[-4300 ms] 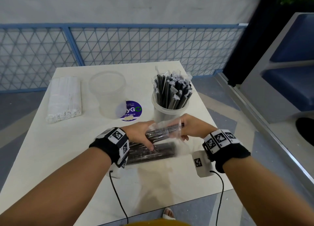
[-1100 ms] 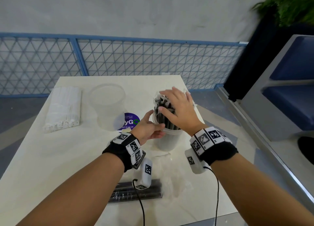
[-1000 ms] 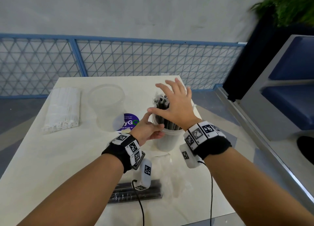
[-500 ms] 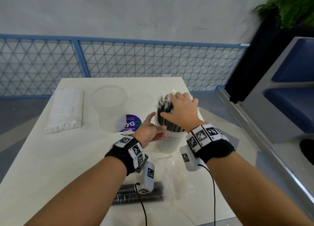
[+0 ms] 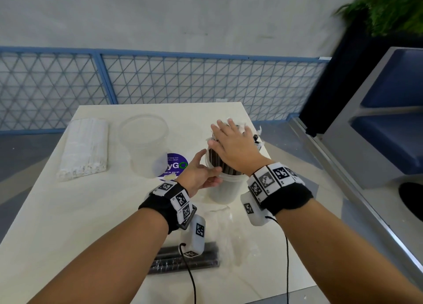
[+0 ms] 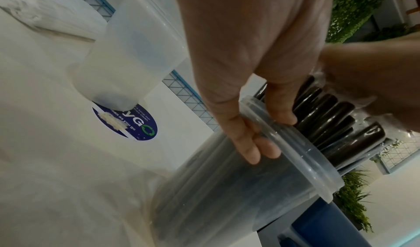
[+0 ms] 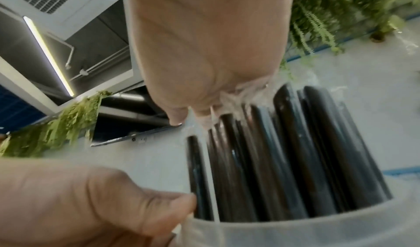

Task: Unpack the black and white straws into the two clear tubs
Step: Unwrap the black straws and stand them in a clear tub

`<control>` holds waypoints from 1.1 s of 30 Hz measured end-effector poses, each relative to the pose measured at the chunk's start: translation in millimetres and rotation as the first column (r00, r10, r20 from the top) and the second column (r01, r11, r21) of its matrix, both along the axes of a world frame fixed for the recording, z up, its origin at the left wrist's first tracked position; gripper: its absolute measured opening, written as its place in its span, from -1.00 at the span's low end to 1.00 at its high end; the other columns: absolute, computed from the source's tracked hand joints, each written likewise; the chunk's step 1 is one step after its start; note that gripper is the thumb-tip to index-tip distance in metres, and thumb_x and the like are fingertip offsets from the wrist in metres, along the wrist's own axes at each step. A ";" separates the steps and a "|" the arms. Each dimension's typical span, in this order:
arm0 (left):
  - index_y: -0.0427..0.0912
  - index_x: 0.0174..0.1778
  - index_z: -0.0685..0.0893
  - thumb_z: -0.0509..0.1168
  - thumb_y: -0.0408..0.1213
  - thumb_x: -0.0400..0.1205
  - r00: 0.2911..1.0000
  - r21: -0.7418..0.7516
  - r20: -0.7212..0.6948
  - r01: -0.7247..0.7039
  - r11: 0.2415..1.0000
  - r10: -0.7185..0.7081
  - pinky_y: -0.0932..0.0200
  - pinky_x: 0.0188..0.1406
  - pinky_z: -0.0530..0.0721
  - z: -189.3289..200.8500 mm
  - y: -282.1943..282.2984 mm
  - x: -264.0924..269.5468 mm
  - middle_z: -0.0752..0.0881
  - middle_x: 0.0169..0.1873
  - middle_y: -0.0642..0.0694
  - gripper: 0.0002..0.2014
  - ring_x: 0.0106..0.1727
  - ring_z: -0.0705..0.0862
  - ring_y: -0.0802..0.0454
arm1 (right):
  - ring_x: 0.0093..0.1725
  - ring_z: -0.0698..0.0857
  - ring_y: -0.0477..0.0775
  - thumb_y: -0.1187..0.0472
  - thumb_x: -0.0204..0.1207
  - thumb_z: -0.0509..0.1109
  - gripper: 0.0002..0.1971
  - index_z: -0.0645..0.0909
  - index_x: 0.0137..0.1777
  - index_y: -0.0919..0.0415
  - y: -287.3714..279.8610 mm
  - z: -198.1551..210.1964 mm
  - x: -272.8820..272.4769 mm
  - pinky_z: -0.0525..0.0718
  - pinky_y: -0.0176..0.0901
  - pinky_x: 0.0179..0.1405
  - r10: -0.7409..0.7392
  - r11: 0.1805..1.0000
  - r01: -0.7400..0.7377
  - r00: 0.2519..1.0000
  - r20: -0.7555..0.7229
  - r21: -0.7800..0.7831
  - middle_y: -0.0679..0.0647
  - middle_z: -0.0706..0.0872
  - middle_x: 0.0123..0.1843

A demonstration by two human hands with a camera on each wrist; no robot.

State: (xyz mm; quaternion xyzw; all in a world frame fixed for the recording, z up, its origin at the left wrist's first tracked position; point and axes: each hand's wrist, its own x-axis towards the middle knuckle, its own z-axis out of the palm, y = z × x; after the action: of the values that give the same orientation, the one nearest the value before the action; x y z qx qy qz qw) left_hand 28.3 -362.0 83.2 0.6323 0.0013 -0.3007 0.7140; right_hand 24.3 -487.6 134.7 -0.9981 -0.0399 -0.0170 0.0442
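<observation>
here the left hand (image 5: 199,175) fingers clamp the tub (image 5: 223,189); the right hand (image 5: 233,147), fingers flat, pressing black straws (image 7: 284,161) off-centre could tip it.

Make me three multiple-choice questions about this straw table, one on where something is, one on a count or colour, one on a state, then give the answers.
1. Where is the pack of white straws?
A. in the right tub
B. flat on the table, left of the empty tub
C. in a hand

2. How many clear tubs are on the table?
A. one
B. two
C. four

3. What is the right hand doing?
A. lying flat on the tops of the black straws
B. gripping the white pack
C. resting on the table

Answers: 1 B, the pack lies at the table's far left. 2 B, an empty tub and the full tub gripped by the left hand. 3 A, straight fingers cover the straw tops.
</observation>
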 end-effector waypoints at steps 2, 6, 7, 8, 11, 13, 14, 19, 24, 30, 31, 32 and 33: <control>-0.02 0.60 0.11 0.34 -0.48 0.55 1.000 -0.005 -0.010 -0.011 1.000 0.011 0.04 -0.01 0.73 -0.5 -0.8 -0.3 0.65 -0.67 0.05 -0.23 -0.34 0.69 -0.01 | 0.67 0.00 0.07 -0.08 0.69 -0.03 -0.50 0.18 0.60 0.02 -8.4 6.6 -5.7 -0.07 0.25 0.57 -0.066 0.993 0.045 0.979 0.192 0.110 0.03 0.16 0.67; -0.04 0.60 0.13 0.33 -0.50 0.56 1.000 -0.009 -0.003 -0.018 1.000 0.018 -0.01 0.00 0.72 -2.6 -1.2 0.4 0.59 -0.47 -0.08 -0.25 -0.36 0.68 -0.03 | 0.66 0.03 0.18 -0.01 0.70 0.00 -0.46 0.12 0.62 0.22 -34.1 -2.8 -12.1 -0.02 0.13 0.59 -0.315 0.917 0.224 0.915 0.254 0.328 0.25 0.14 0.65; -0.04 0.60 0.13 0.32 -0.50 0.56 1.000 -0.012 -0.001 -0.019 1.000 0.019 0.01 -0.04 0.73 -3.1 -1.4 0.4 0.58 -0.43 -0.10 -0.26 -0.39 0.69 -0.01 | 0.65 0.04 0.22 0.02 0.71 -0.01 -0.45 0.08 0.62 0.27 -38.1 -9.1 -13.0 0.01 0.08 0.58 -0.335 0.890 0.244 0.923 0.189 0.386 0.30 0.14 0.64; -0.04 0.59 0.14 0.32 -0.50 0.57 1.000 -0.013 0.000 -0.019 1.000 0.019 0.05 -0.08 0.75 -3.3 -1.7 0.3 0.58 -0.41 -0.11 -0.27 -0.41 0.69 0.00 | 0.65 0.07 0.23 0.03 0.72 -0.02 -0.44 0.05 0.62 0.30 -39.8 -16.0 -14.6 0.05 0.02 0.57 -0.326 0.864 0.249 0.939 0.109 0.437 0.31 0.14 0.64; -0.03 0.58 0.13 0.31 -0.49 0.57 1.000 -0.013 0.002 -0.024 1.000 0.024 0.08 -0.12 0.75 -3.1 -2.1 -0.7 0.58 -0.39 -0.12 -0.28 -0.37 0.68 -0.03 | 0.62 0.19 0.14 0.02 0.72 -0.05 -0.46 0.06 0.63 0.23 -40.4 -29.9 -18.9 0.12 -0.11 0.54 -0.256 0.788 0.221 0.967 -0.020 0.575 0.21 0.22 0.63; -0.05 0.59 0.11 0.31 -0.48 0.57 1.000 -0.007 0.014 -0.025 1.000 0.025 0.06 -0.09 0.74 -4.7 -1.9 -0.1 0.58 -0.38 -0.12 -0.26 -0.39 0.68 -0.01 | 0.60 0.23 0.10 -0.01 0.72 -0.04 -0.49 0.11 0.63 0.13 -42.5 -29.1 -19.1 0.13 -0.04 0.56 -0.237 0.759 0.172 0.971 0.021 0.628 0.14 0.27 0.61; -0.07 0.60 0.10 0.32 -0.46 0.57 0.999 0.007 0.027 -0.021 1.000 0.021 0.03 -0.07 0.74 -5.9 -1.0 0.2 0.58 -0.37 -0.13 -0.26 -0.39 0.68 -0.01 | 0.58 0.26 0.08 -0.02 0.71 -0.03 -0.50 0.13 0.62 0.09 -43.6 -27.2 -20.7 0.16 0.00 0.56 -0.252 0.750 0.150 0.965 0.068 0.645 0.13 0.31 0.59; -0.05 0.60 0.12 0.34 -0.05 0.56 0.932 0.448 0.275 0.094 0.889 -0.237 0.12 -0.07 0.65 -14.3 14.9 0.8 0.61 -0.12 -0.17 -0.26 -0.12 0.71 -0.03 | 0.06 0.50 -0.08 0.14 0.68 0.14 -0.74 0.49 0.28 0.19 -50.1 -25.5 -42.0 0.38 -0.53 -0.03 -0.516 0.641 0.049 0.766 0.383 0.766 0.04 0.56 0.12; -0.15 0.48 0.39 0.25 0.14 0.56 0.759 0.823 0.124 0.281 0.493 -0.639 0.23 0.18 0.43 -31.1 48.5 -3.7 0.61 0.16 -0.11 -0.36 0.17 0.55 0.00 | -0.50 0.52 -0.10 0.28 0.60 0.26 -0.77 0.53 -0.31 0.13 -66.3 -56.2 -70.8 0.44 -0.34 -0.52 -0.528 0.317 0.206 0.849 -0.008 0.926 0.08 0.59 -0.41; -0.16 0.26 0.62 0.33 0.07 0.54 0.585 0.858 -0.065 0.447 0.254 -0.809 0.23 0.21 0.44 -57.9 71.3 -15.4 0.65 0.18 -0.08 -0.53 0.16 0.57 0.08 | -0.47 0.67 -0.07 0.48 0.55 0.14 -0.73 0.62 -0.23 0.25 -56.1 -114.8 -95.4 0.63 -0.32 -0.46 -0.140 0.483 0.562 0.807 -0.574 0.671 0.15 0.68 -0.35; -0.18 0.14 0.68 0.34 -0.02 0.56 0.587 0.848 -0.006 0.433 0.307 -0.810 0.26 0.09 0.44 -61.6 70.5 -16.5 0.69 0.05 -0.06 -0.65 0.01 0.60 0.16 | -0.39 0.68 -0.03 0.51 0.55 0.12 -0.70 0.62 -0.24 0.25 -52.3 -121.6 -99.0 0.64 -0.32 -0.39 -0.077 0.508 0.567 0.779 -0.622 0.648 0.14 0.68 -0.32; -0.21 0.04 0.72 0.35 -0.10 0.57 0.602 0.826 0.059 0.418 0.378 -0.796 0.30 -0.02 0.46 -63.2 69.0 -18.2 0.69 -0.11 -0.02 -0.74 -0.18 0.62 0.26 | -0.30 0.68 0.02 0.54 0.53 0.11 -0.68 0.62 -0.25 0.24 -47.9 -125.9 -102.4 0.63 -0.32 -0.33 -0.022 0.534 0.557 0.762 -0.648 0.637 0.15 0.69 -0.26; -0.21 -0.05 0.72 0.35 -0.16 0.57 0.629 0.792 0.115 0.409 0.453 -0.769 0.36 -0.16 0.48 -63.4 67.2 -20.1 0.66 -0.24 0.01 -0.81 -0.39 0.60 0.36 | -0.22 0.67 0.03 0.58 0.51 0.12 -0.67 0.64 -0.25 0.26 -43.1 -128.8 -105.3 0.62 -0.33 -0.26 0.026 0.554 0.531 0.759 -0.651 0.641 0.16 0.71 -0.19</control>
State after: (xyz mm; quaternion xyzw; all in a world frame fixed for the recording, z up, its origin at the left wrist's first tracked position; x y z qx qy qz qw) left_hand 8.2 -294.7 19.8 0.8605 -0.2814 -0.3526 0.2365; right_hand -81.1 -530.7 5.9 -0.8146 0.1415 0.2727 0.4919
